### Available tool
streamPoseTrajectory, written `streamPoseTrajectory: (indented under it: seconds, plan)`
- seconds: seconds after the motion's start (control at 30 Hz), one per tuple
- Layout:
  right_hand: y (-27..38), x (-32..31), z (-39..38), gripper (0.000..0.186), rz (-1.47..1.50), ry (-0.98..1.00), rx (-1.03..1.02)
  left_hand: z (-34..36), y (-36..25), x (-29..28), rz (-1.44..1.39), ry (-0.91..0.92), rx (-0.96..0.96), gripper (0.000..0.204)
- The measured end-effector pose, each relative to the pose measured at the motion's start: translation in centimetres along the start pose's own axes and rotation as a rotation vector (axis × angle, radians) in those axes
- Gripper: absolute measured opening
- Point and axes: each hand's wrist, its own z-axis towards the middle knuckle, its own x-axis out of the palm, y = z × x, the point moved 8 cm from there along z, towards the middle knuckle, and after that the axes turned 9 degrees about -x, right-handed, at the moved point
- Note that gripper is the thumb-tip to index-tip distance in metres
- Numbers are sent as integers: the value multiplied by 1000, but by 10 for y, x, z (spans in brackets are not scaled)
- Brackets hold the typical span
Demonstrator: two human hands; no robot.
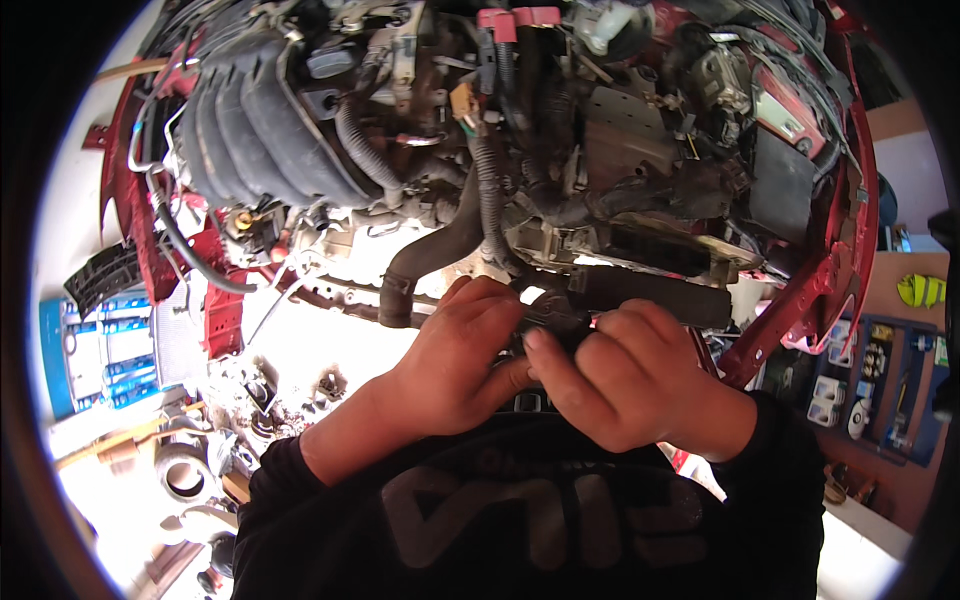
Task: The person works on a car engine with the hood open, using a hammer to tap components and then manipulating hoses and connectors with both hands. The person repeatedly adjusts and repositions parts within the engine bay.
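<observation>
Close together in front of my chest, at the front of an open engine bay, are my left hand (465, 340) and my right hand (635, 375). Both have curled fingers and closed grips. Between them is a small dark piece (560, 322), mostly covered by the fingers, so its kind cannot be made out. A black corrugated cable conduit (487, 200) runs down from the engine toward my left hand. Left of it, a thick black hose (440, 255) bends downward. A tan connector (464, 105) sits at the conduit's upper end.
A ribbed black intake manifold (255, 125) fills the bay's left side. Red body panels (850, 240) border the right. At left stand a blue rack (60, 355) and, lower down, a tyre (185, 472) among loose parts. A dark blue tool board (880, 390) hangs at right.
</observation>
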Motion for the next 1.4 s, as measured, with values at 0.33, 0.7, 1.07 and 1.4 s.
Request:
streamPoseTrajectory:
  seconds: [0.33, 0.7, 1.07, 1.4]
  plan:
    - [5, 5, -28, 45, 385, 78, 563, -31, -10, 23, 386, -179, 69, 55]
    - [41, -1, -13, 36, -112, 251, 711, -17, -4, 25, 417, -114, 310, 34]
    - [49, -17, -23, 53, -133, 66, 859, -1, -10, 23, 343, 27, 355, 36]
    - [41, -6, -31, 63, 350, 19, 791, -12, 3, 19, 163, 153, 441, 35]
